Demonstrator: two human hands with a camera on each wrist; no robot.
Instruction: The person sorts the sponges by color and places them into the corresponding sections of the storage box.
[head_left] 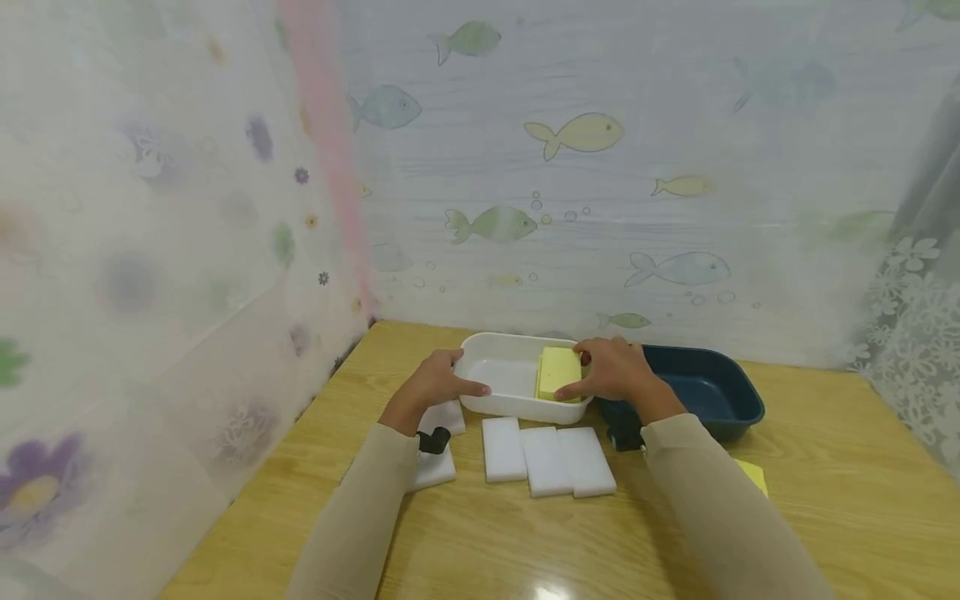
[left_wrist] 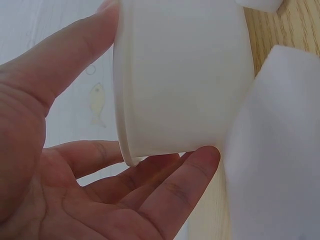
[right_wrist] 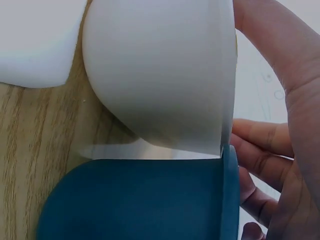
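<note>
A white tray (head_left: 480, 405) stands near the back of the wooden table, with a small stack of yellow sponges (head_left: 561, 372) inside its right end. My left hand (head_left: 435, 382) grips the tray's left end; the left wrist view shows the thumb at the rim and fingers against the outer wall of the tray (left_wrist: 180, 80). My right hand (head_left: 618, 370) is at the tray's right end, thumb and fingers on the sponge stack. In the right wrist view the hand (right_wrist: 285, 135) is beside the rims of the white tray (right_wrist: 160, 70) and the dark blue tray (right_wrist: 140, 200).
The dark blue tray (head_left: 705, 392) stands close against the white one on the right. Several white sponges (head_left: 504, 450) lie in front of the white tray, some near my left wrist. A yellow piece (head_left: 752, 475) shows beside my right sleeve. A patterned curtain hangs behind.
</note>
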